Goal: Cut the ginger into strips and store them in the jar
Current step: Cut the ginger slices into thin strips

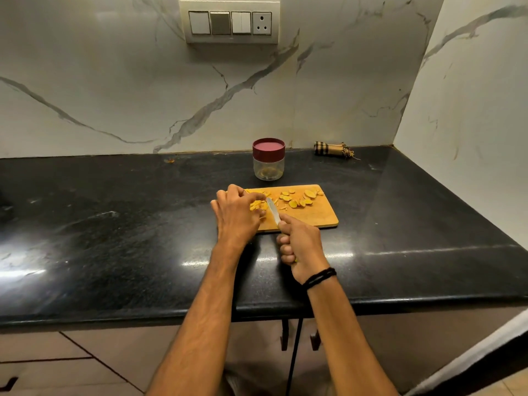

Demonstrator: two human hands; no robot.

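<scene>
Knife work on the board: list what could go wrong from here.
1. The left hand holds the ginger right against the knife blade; a slip by the right hand could nick a finger.
2. Cut strips lie near the left edge of the cutting board and could scatter onto the counter.

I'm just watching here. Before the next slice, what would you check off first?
1. Knife gripped by right hand: ok.
2. Left hand holding ginger pieces beside the blade: ok.
3. Left fingertips away from the edge: cannot tell, the hand hides them.
4. Cutting board flat on the counter: ok.
5. Jar open for strips: not ok, its red lid is on.
6. Round slices left to cut: ok.
</scene>
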